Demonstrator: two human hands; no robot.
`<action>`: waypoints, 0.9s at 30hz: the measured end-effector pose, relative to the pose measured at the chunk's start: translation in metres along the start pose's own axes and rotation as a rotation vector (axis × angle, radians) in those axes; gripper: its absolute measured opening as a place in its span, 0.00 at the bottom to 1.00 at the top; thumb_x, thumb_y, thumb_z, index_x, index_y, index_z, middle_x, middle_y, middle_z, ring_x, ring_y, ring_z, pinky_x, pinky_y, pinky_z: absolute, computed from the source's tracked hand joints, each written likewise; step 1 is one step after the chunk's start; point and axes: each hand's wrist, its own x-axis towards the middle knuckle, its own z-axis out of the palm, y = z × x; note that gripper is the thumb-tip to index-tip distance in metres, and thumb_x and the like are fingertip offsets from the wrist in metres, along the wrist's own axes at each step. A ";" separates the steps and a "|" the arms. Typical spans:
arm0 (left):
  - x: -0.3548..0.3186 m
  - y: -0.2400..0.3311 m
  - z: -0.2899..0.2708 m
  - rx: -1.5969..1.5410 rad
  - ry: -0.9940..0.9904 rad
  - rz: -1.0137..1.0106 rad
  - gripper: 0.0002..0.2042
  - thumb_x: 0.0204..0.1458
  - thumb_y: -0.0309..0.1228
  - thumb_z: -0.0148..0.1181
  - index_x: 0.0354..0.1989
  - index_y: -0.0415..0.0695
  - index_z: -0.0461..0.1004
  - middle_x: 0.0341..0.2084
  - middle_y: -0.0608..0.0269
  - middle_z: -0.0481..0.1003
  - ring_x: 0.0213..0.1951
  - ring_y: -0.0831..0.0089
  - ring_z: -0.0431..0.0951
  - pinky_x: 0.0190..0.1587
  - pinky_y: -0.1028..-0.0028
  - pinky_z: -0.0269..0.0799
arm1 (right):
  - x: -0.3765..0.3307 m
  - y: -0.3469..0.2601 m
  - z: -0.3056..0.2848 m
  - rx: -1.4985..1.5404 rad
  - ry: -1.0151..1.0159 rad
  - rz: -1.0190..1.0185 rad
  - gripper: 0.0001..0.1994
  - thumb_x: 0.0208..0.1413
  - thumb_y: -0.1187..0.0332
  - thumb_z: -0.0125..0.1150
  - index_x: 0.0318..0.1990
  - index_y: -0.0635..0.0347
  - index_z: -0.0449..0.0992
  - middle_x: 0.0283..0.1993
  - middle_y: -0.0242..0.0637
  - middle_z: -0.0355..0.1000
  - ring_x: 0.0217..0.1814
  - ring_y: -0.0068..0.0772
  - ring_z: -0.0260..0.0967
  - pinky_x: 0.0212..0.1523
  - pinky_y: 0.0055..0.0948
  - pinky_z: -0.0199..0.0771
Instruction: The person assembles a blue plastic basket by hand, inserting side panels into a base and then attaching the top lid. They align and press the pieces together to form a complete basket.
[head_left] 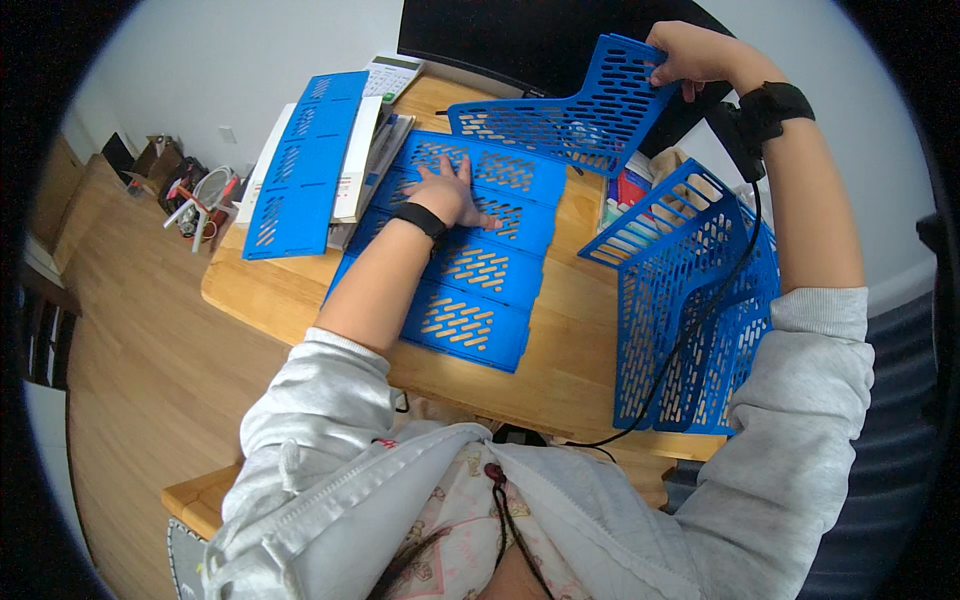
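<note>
Blue perforated plastic panel [300,165] lies at the left on white papers [352,160] on the wooden table [560,370]. At centre, the left hand [448,192] presses flat, fingers spread, on the stepped blue slotted plastic panel [470,270]. The right hand [690,55] pinches a raised blue perforated side piece [570,115]. At right, an assembled blue plastic rack [690,300], contents indistinct, partly hides coloured items [630,188]

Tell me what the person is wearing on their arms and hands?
Both arms have light grey sleeves pushed up. The left hand and the right hand are bare. Each wrist wears a black band, and a thin black cable runs down from the right one.
</note>
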 end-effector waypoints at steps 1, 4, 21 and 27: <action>0.000 -0.001 0.000 0.000 0.013 0.008 0.68 0.26 0.75 0.62 0.73 0.53 0.34 0.71 0.41 0.37 0.68 0.30 0.39 0.61 0.33 0.49 | 0.000 -0.001 -0.001 -0.037 -0.022 -0.004 0.08 0.59 0.67 0.61 0.40 0.62 0.77 0.36 0.44 0.76 0.24 0.33 0.76 0.25 0.23 0.74; -0.002 -0.003 0.002 -0.024 0.042 0.019 0.68 0.25 0.74 0.63 0.73 0.53 0.33 0.71 0.43 0.37 0.68 0.31 0.39 0.61 0.32 0.49 | -0.004 -0.001 0.001 -0.143 0.007 0.003 0.07 0.59 0.67 0.61 0.39 0.62 0.77 0.34 0.43 0.76 0.23 0.33 0.76 0.25 0.23 0.74; -0.011 0.002 -0.002 -0.044 0.039 -0.032 0.68 0.24 0.75 0.63 0.73 0.56 0.32 0.72 0.48 0.35 0.69 0.35 0.40 0.59 0.33 0.53 | -0.016 -0.013 0.000 -0.249 -0.009 -0.090 0.10 0.57 0.72 0.62 0.45 0.63 0.77 0.35 0.45 0.75 0.28 0.34 0.75 0.24 0.22 0.74; -0.008 0.005 0.006 0.003 0.076 -0.052 0.68 0.23 0.76 0.62 0.73 0.56 0.33 0.72 0.49 0.36 0.69 0.35 0.40 0.57 0.32 0.55 | -0.014 0.002 0.012 -0.211 -0.119 -0.070 0.09 0.58 0.71 0.62 0.43 0.66 0.78 0.37 0.46 0.77 0.27 0.34 0.76 0.24 0.23 0.73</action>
